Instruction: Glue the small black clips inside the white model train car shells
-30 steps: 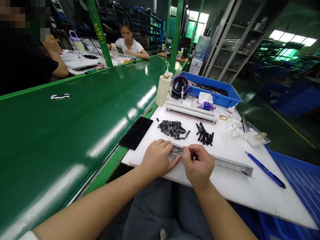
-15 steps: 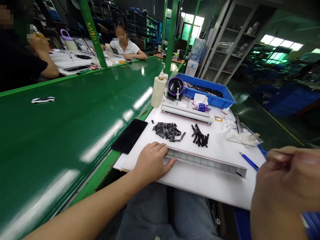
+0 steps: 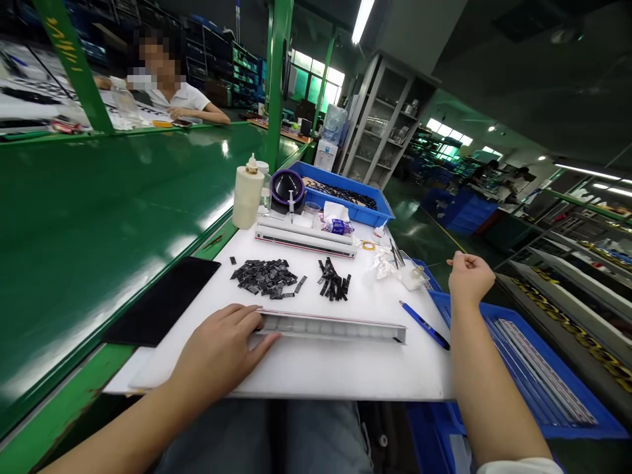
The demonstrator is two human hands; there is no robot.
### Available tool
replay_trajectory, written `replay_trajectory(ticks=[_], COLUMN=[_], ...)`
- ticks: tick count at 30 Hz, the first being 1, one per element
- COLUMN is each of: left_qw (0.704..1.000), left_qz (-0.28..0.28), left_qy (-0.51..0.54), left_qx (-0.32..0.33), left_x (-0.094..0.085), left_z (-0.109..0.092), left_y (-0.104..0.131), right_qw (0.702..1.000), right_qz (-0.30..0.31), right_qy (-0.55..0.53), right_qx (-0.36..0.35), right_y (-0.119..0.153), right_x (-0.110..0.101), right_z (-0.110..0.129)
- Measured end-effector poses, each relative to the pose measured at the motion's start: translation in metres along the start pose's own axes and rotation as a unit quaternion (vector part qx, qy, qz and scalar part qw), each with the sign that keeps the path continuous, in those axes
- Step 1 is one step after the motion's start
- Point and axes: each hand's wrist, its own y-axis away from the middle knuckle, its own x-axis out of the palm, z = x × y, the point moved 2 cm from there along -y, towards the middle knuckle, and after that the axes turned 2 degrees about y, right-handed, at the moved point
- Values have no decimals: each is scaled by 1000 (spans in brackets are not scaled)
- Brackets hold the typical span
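My left hand [image 3: 222, 345] grips the left end of a long white channel-shaped bar [image 3: 330, 329], fingers behind it and thumb in front. The channel's open side faces me, and a small dark piece sits inside its right end. Raised off the table's right side, my right hand [image 3: 471, 276] is closed with fingers curled in; whatever it may hold is hidden. Just behind the channel lie a heap of small black rectangular pieces [image 3: 266, 278] and a smaller bunch of black strips [image 3: 334, 282]. A blue pen [image 3: 424, 324] lies right of the channel.
Behind the heaps lies another white bar [image 3: 306, 240]. Farther back are a cream squeeze bottle [image 3: 247, 197], a syringe [image 3: 291, 205] and a blue bin [image 3: 345, 191] of dark parts. A blue crate [image 3: 533, 375] stands below right; a black tablet-like slab [image 3: 162, 299] lies left.
My view has swung right. My right hand has moved forward and away from the camera, still closed. The left hand keeps its hold on the channel.
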Motion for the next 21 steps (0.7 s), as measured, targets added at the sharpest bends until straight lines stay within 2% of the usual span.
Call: replay_trajectory(ticks=[5,8,10,13,15,18,20,21], left_qw=[1000,1000,1000,999,998,996,995,995], left_qz=[4,13,27,53,68,89,98,100], left_qy=[0,-2,-3,-3,0,-1,-8,-12], left_qx=[1,3,1,-8,-16,-25,-28,-29], left_x=[0,1,1,-1,-3,-5,-6,-7], left_z=[0,1,1,-1,-2,-5,-6,-7], left_y=[1,1,0,-2,-3,-3,-2,-1], right_qw=[999,993,987,983,973,906,869,862], right_qz=[16,86,134,161,199,321,367,377], right_qy=[40,75,94,83,45,20,17,17], right_qx=[17,10,1,-36,-111,-275,-332,-338], right_y=[-7,-9,2,44,83,136,157,163], right_x=[11,13,9,-10,-26,-45,-50,-50], right_z=[-4,-5,-3,7,18,30,29,27])
